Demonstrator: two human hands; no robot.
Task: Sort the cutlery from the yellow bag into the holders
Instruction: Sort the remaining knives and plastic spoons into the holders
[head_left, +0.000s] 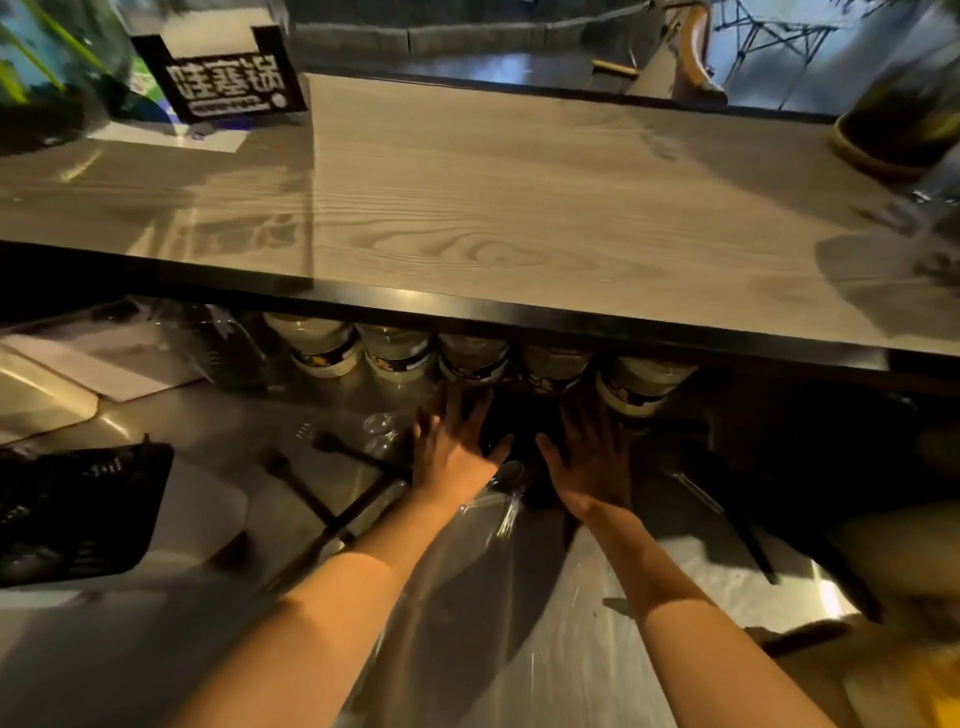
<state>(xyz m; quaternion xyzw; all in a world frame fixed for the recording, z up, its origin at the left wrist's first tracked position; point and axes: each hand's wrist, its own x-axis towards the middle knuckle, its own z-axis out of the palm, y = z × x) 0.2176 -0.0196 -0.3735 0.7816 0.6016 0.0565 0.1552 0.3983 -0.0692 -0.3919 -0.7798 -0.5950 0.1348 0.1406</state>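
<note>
Both hands, left (451, 441) and right (589, 457), lie flat with fingers spread on a dark heap under the shelf (519, 208), grasping nothing; forks (311, 478) lie left.

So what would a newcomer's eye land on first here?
Two bare forearms reach in from the bottom, the left hand and right hand spread flat, fingers straight, near dark cutlery on the steel counter. Above them a wide wooden shelf fills the middle, with a row of jars tucked under its edge.

Both bare forearms stretched forward; left hand (451, 447) and right hand (589, 460) flat, fingers spread, palms down.
</note>
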